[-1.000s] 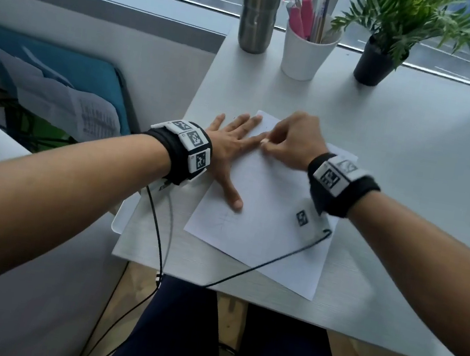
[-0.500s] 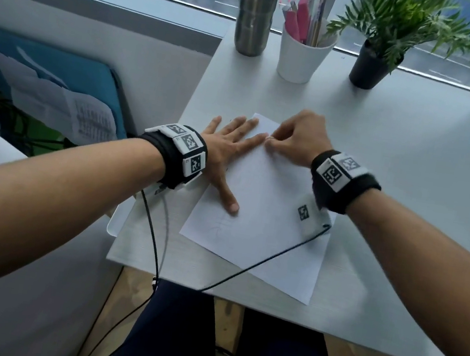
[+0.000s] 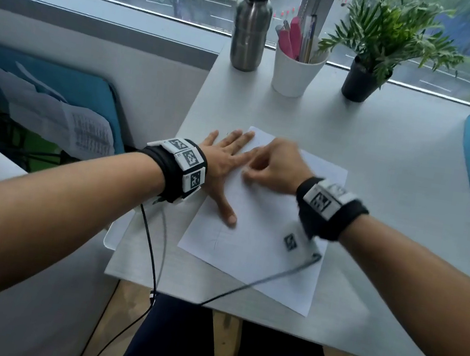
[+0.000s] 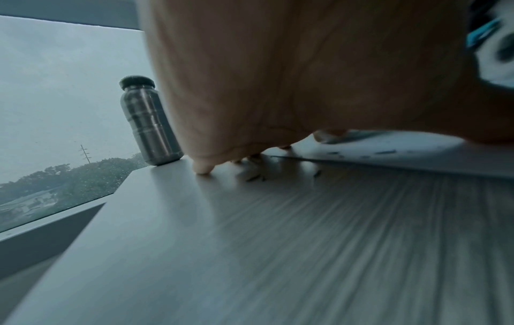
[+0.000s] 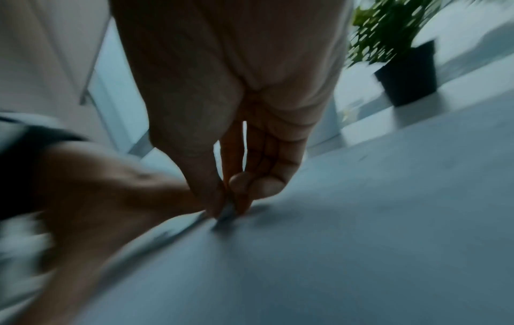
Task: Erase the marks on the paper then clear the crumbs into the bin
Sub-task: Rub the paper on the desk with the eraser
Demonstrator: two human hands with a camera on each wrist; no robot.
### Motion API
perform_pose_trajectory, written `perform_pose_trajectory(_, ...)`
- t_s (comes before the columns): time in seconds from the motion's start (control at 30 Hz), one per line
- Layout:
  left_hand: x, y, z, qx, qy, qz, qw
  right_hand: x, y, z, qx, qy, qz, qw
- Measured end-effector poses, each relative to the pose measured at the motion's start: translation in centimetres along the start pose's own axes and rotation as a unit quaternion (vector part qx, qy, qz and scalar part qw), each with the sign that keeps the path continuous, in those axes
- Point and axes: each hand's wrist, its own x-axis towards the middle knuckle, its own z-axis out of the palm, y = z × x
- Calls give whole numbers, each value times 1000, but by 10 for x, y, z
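Note:
A white sheet of paper [image 3: 260, 243] lies on the grey table [image 3: 384, 158] with faint pencil lines on it. My left hand [image 3: 226, 164] lies flat with spread fingers on the paper's left edge, holding it down. My right hand [image 3: 272, 168] is blurred with motion over the paper's upper part; its thumb and fingers pinch a small eraser [image 5: 227, 212] against the sheet. Dark eraser crumbs [image 4: 254, 176] lie on the table by my left fingertips [image 4: 204, 170] and on the paper [image 4: 386, 151]. No bin is in view.
At the back of the table stand a steel bottle [image 3: 250, 26], a white cup of pens [image 3: 296, 64] and a potted plant [image 3: 367, 72]. Black cables [image 3: 240, 289] run from both wrists over the front edge. A teal folder with papers [image 3: 61, 116] leans at the left.
My right hand has slid down and to the left over the paper, rubbing with the eraser, and is now motion-blurred. The left hand stays flat in place.

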Motion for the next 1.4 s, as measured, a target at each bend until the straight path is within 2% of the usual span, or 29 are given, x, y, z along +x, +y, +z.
perform_pose_trajectory(0.07, 0, -1, -1, -5, 5, 3, 1000, 12, 13, -17, 1, 71, 47, 996)
perform_pose_trajectory(0.1, -1, -1, 0, -9, 4, 3, 1000, 10, 11, -16, -1, 72, 49, 996)
perform_pose_trajectory(0.17, 1, -1, 1, -11, 4, 3, 1000, -5, -10, 1, -11, 4, 3, 1000)
perform_pose_trajectory(0.23, 2, -2, 2, -2, 3, 3, 1000, -14, -15, 10, 8, -26, -41, 999)
perform_pose_trajectory(0.27, 1, -2, 2, -4, 0, 3, 1000, -7, -8, 3, -7, -18, -16, 1000)
perform_pose_trajectory(0.37, 0, -1, 0, -11, 3, 4, 1000, 13, 10, -17, -18, 73, 40, 996)
perform_pose_trajectory(0.43, 1, -1, 0, -9, -2, 3, 1000, 3, -6, -3, -13, 35, 15, 999)
perform_pose_trajectory(0.5, 2, -1, 1, 3, -3, 1, 1000, -13, -18, 14, 4, -23, -45, 999)
perform_pose_trajectory(0.53, 2, -1, 1, 3, -3, 1, 1000, -12, -16, 9, 3, -31, -32, 999)
perform_pose_trajectory(0.63, 1, -1, 0, -6, -1, 3, 1000, 11, 11, -17, -4, 64, 49, 997)
perform_pose_trajectory(0.67, 0, -1, 0, -7, -1, 3, 1000, 10, 9, -17, -7, 68, 57, 996)
perform_pose_trajectory(0.8, 1, 0, 0, 3, -8, 1, 1000, -21, -18, 8, 9, -37, -31, 999)
perform_pose_trajectory(0.83, 0, 0, 0, 2, -9, 2, 1000, -16, -11, 2, -3, -34, -12, 999)
perform_pose_trajectory(0.93, -1, 0, 0, -13, -1, 6, 1000, 7, 15, -21, -3, 74, 63, 995)
perform_pose_trajectory(0.97, -2, 0, 0, -12, 1, 6, 1000, 5, 10, -19, -2, 74, 61, 995)
perform_pose_trajectory(1.07, 1, 0, 0, 3, -3, 1, 1000, -23, -18, 7, 7, -16, -24, 1000)
perform_pose_trajectory(1.1, 1, 0, 0, 6, -3, 0, 1000, -23, -17, 6, 9, -23, -28, 999)
perform_pose_trajectory(1.13, 0, 0, 1, 4, -4, 1, 1000, -15, -9, 0, -1, -14, 2, 1000)
perform_pose_trajectory(1.2, 0, 0, 1, -4, -1, 4, 1000, 3, 9, -17, -1, 53, 54, 997)
perform_pose_trajectory(1.23, 0, 0, 1, -7, 1, 5, 1000, 4, 10, -18, -8, 65, 63, 996)
perform_pose_trajectory(1.27, 0, 0, 1, -6, 2, 6, 1000, 0, 4, -13, -8, 50, 56, 997)
perform_pose_trajectory(1.33, 1, 0, 0, 1, -2, 5, 1000, -19, -15, 5, -14, -30, -8, 999)
perform_pose_trajectory(1.37, 0, 0, 0, 4, -3, 4, 1000, -22, -15, 6, -10, -42, -22, 999)
perform_pose_trajectory(1.4, 0, 0, 0, 5, -4, 4, 1000, -17, -11, -1, -18, -29, -6, 999)
